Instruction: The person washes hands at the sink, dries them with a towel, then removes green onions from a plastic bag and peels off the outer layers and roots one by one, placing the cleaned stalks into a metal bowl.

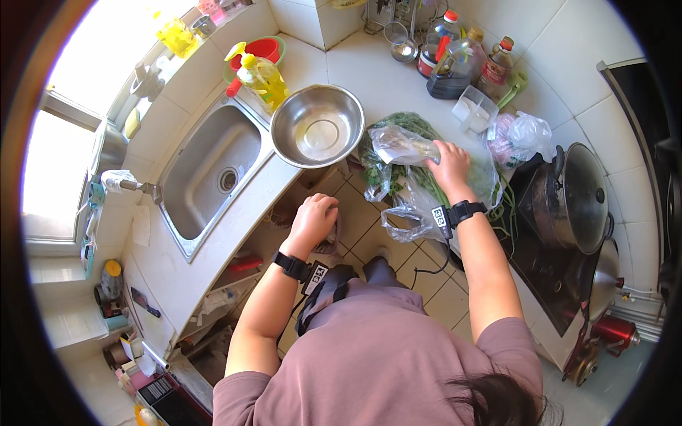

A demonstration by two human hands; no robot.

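Observation:
My right hand (450, 166) rests on a clear plastic bag (397, 145) with pale contents, its fingers bent over the bag's right end; whether it grips the bag I cannot tell. Leafy green vegetables (409, 121) lie under and around that bag on the counter, among more clear plastic. My left hand (315, 218) hangs in front of the counter's edge, below a stainless steel bowl (326, 128), with its fingers curled and touching nothing visible. Its palm side is hidden. The bowl stands beside the sink and holds no visible food.
A steel sink (213, 165) lies at the left, with a yellow pump bottle (264, 80) behind it. Sauce bottles (496, 69) and a white seasoning box (474, 109) stand at the back right. A lidded pot (570, 197) is on the hob. A knife (145, 302) lies far left.

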